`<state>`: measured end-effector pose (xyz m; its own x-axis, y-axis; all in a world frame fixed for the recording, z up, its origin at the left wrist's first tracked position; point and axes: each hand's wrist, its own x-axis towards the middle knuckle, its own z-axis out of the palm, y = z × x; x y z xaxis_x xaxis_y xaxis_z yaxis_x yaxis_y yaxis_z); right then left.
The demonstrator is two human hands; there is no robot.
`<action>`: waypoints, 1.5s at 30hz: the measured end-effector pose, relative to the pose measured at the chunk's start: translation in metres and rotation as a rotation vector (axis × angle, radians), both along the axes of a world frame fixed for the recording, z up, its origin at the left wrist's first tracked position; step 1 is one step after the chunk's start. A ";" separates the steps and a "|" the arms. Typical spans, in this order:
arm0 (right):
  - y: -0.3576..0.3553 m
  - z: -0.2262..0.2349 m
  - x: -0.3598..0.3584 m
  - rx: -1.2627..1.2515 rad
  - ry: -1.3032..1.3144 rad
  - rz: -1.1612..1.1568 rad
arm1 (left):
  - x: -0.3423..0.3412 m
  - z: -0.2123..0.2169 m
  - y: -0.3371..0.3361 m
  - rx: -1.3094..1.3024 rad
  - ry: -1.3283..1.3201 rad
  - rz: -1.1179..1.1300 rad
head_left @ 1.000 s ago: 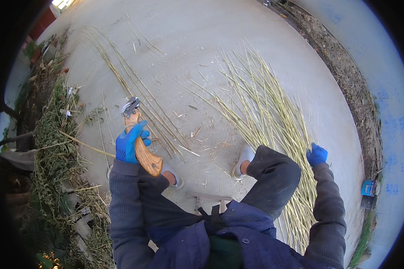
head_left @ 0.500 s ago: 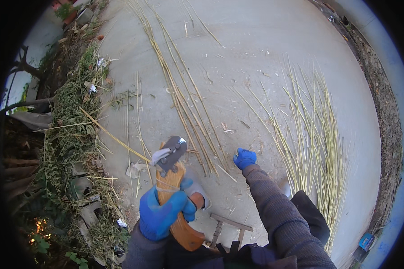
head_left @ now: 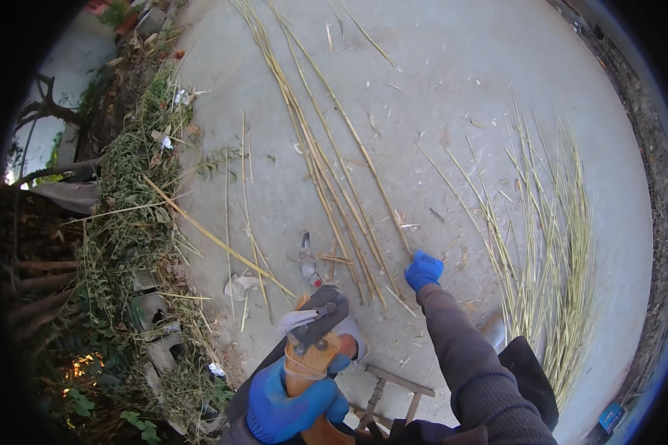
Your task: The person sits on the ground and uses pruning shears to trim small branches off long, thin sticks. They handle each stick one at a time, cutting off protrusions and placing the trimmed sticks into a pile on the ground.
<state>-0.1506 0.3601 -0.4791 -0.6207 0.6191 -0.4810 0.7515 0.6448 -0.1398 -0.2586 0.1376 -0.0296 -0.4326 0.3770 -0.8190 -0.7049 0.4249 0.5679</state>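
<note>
My left hand (head_left: 286,400), in a blue glove, is closed round a curved wooden-handled tool (head_left: 309,367). Dark metal plates are bolted to its top, with pale wrapping on one side. My right hand (head_left: 424,271), also gloved in blue, grips the near end of a long thin tan cane (head_left: 360,148). That cane stretches away toward the far left over the concrete. Just left of it lie several similar canes (head_left: 315,159), side by side. Beyond the left hand's tool, a smaller tool (head_left: 308,259) with a taped grip and metal tip rests on the ground.
A large spread of thin greenish-yellow canes (head_left: 564,245) lies to the right. Cut leafy stems (head_left: 126,215) are heaped along the left edge, with one thicker cane (head_left: 215,239) leaning out of them. A small wooden stool (head_left: 401,382) stands close before me. A wall curves along the far right.
My right hand has taken hold of a cane's near end and shifted it right, apart from the others. My left hand and its tool have come lower and nearer, uncovering the smaller taped tool.
</note>
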 end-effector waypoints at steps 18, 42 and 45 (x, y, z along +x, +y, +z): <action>0.040 0.271 0.140 0.062 0.702 -0.043 | 0.036 -0.021 -0.022 0.414 0.278 -0.035; 0.111 0.436 0.358 0.580 -0.154 0.645 | 0.037 -0.031 -0.011 0.455 0.282 -0.065; 0.102 0.476 0.406 0.583 0.116 0.545 | 0.038 -0.035 -0.012 0.476 0.289 -0.059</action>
